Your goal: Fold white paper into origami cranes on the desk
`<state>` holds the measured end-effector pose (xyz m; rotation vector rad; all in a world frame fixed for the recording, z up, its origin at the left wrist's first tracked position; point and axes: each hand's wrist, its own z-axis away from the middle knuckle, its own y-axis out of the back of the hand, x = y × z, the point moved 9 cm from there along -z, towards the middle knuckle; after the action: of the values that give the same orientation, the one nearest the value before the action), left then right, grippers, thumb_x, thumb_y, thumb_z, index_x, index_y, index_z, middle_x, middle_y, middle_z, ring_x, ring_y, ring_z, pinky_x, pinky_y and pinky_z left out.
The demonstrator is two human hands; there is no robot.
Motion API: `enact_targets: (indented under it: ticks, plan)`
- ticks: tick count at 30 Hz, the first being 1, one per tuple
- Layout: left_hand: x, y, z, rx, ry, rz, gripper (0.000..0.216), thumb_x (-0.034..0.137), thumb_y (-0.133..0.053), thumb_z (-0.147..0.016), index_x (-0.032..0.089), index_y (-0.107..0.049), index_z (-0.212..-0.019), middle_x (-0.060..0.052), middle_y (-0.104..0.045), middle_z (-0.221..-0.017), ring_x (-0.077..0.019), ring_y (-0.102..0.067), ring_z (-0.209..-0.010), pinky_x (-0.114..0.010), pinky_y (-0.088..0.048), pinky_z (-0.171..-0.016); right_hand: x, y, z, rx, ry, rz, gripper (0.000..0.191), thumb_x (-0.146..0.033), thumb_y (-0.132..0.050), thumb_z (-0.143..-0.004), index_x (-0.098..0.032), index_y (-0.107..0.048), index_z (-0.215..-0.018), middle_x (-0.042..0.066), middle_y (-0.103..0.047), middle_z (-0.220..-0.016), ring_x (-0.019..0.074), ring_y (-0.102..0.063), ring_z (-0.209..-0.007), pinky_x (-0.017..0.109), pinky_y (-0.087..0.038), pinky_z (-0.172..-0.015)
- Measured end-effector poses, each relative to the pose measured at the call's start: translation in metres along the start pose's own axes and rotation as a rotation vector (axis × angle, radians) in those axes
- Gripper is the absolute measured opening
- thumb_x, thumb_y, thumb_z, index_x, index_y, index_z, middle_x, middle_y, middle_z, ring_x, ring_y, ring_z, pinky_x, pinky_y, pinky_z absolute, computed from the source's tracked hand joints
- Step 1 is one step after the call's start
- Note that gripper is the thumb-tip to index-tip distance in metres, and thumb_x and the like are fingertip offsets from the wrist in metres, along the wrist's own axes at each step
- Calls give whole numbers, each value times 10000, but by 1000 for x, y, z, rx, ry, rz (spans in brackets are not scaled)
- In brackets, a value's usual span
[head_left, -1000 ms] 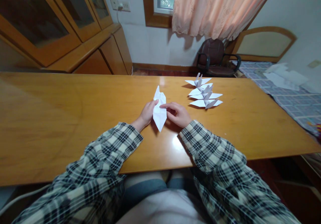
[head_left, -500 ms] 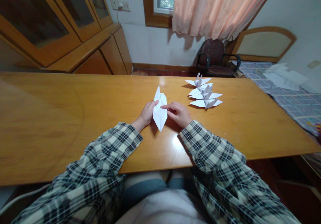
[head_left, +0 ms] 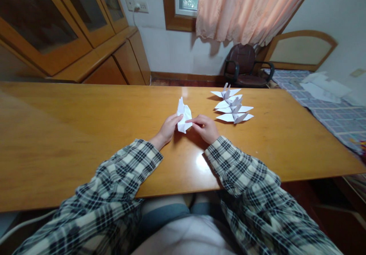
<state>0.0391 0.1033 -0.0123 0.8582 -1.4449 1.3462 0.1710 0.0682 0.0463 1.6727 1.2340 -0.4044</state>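
Between my hands, just over the wooden table (head_left: 94, 144), is a piece of folded white paper (head_left: 184, 123). Its upper end comes to a point and its lower end looks blunt and bent. My left hand (head_left: 168, 130) grips the left edge, thumb on top and the other fingers mostly hidden behind the sheet. From the right, my right hand (head_left: 206, 128) pinches the opposite edge, with a fingertip lying on the paper's face. Several folded white paper cranes (head_left: 235, 116) stand in a row on the table, beyond my right hand.
A brown office chair (head_left: 244, 66) stands behind the table's far edge. Wooden cabinets (head_left: 114, 68) line the left wall. To the right is a bed with a checked cover (head_left: 317, 114) and white sheets (head_left: 326, 87) on it. A pink curtain (head_left: 243, 11) hangs by the window.
The lower point of the folded paper has bent up out of sight, so the piece looks shorter. Its upper part has opened slightly. Both hands keep nearly the same place.
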Motion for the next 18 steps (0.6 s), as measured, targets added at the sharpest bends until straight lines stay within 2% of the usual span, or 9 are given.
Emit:
enact_targets:
  ticks: [6,10,15,18]
  plan:
    - [-2,-5,0,-56,5,19,355,450,-757,-663,133,-672,-801,-14,-680,-700,-147,-617,-659,-262,-509,-643,7,4,-1,58,-56,-52,200,-365,-637,-880,-233,-782,-842,45,-684,-741,176,-589,-699,320,-460,-682]
    - [-5,-8,1,-109,27,9,364,462,-732,-703,136,-684,-858,-44,-720,-795,-177,-662,-728,-286,-542,-670,10,6,-1,78,-94,-60,246,-400,-630,-876,-220,-762,-771,42,-669,-726,177,-583,-698,325,-460,-681]
    - [-3,-12,3,-158,28,-19,376,450,-736,-705,135,-689,-906,-65,-738,-876,-208,-690,-820,-286,-556,-672,11,7,-1,92,-106,-86,278,-422,-635,-878,-210,-734,-728,36,-628,-718,172,-568,-708,326,-443,-703]
    - [-3,-13,3,-177,20,-30,398,466,-748,-700,129,-688,-902,-66,-739,-869,-203,-697,-809,-277,-552,-670,12,10,-2,122,-106,-88,305,-455,-640,-875,-206,-703,-709,25,-589,-710,166,-546,-702,320,-427,-692]
